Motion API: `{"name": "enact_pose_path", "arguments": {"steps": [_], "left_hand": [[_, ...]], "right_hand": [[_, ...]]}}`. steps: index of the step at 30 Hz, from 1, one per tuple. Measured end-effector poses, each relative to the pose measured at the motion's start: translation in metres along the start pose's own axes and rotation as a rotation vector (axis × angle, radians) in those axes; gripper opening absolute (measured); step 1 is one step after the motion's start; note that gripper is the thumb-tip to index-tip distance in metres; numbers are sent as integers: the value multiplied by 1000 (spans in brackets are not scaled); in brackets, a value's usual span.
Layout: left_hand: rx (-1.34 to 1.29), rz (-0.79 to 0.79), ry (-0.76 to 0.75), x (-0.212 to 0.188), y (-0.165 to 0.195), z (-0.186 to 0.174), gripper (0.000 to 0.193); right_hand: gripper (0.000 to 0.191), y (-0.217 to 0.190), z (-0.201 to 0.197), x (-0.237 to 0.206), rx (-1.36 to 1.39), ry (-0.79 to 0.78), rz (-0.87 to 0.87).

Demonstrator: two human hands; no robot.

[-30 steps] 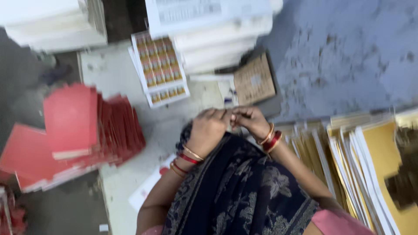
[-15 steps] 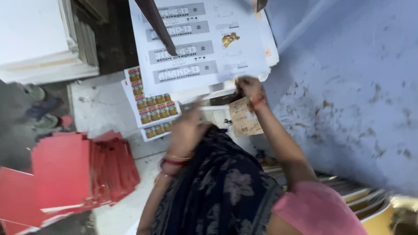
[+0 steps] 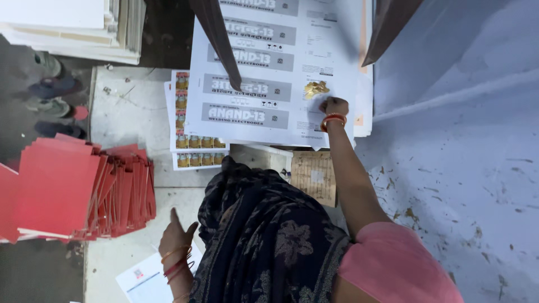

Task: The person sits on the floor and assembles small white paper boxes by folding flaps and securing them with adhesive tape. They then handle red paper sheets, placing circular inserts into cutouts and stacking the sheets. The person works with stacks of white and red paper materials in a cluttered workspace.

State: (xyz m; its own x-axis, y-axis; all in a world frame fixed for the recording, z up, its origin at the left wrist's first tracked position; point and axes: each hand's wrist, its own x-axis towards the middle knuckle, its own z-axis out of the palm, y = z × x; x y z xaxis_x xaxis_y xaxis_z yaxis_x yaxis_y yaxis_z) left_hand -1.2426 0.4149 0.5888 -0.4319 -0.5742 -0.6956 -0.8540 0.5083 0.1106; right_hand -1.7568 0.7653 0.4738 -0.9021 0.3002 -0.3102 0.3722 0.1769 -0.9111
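Observation:
My right hand (image 3: 334,106) is stretched out onto a stack of large white printed sheets (image 3: 264,67). Its fingers are curled on the top sheet, beside a small golden scrap (image 3: 315,88). Red and gold bangles ring that wrist. My left hand (image 3: 177,235) rests open on the grey table (image 3: 129,106), fingers apart, next to a loose white paper (image 3: 140,280). A dark patterned scarf (image 3: 264,235) and a pink sleeve (image 3: 393,264) hide the table in front of me.
A fanned stack of red cards (image 3: 56,185) lies at the left. Sheets of small coloured labels (image 3: 193,143) poke out under the white stack. A brown cardboard piece (image 3: 314,177), white board stacks (image 3: 67,22), shoes (image 3: 53,90) and a dark bar (image 3: 219,39) are around.
My hands were together over the table a second ago. The right hand has reached far forward onto the white sheets, and the left has dropped back to the table near me. The view shifted forward.

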Motion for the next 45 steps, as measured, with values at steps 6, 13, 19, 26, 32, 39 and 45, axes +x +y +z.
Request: {"name": "enact_pose_path", "arguments": {"steps": [6,13,19,26,32,39,45], "left_hand": [[-100,247,178,3,22,0,86],[-282,83,323,-36,3,6,74],[-452,-361,307,-94,-36,96,36],[-626,-481,246,-118,-86,167,45],[-805,-537,347,-155,-184,196,44],[-657,-565,569,-190,-270,191,55],[-796,-733,672,-187,-275,197,57]], "right_hand": [[28,38,15,-63,-67,-288,-384],[19,37,165,-262,-406,-1439,-440],[22,15,219,-423,-533,-2294,-1637],[20,58,225,-550,-1405,-2588,-1855],[22,107,215,-638,-1691,-2559,-1790],[26,124,223,-763,-1198,-2633,-1937],[25,131,274,-789,-1472,-2501,-2108]]}}
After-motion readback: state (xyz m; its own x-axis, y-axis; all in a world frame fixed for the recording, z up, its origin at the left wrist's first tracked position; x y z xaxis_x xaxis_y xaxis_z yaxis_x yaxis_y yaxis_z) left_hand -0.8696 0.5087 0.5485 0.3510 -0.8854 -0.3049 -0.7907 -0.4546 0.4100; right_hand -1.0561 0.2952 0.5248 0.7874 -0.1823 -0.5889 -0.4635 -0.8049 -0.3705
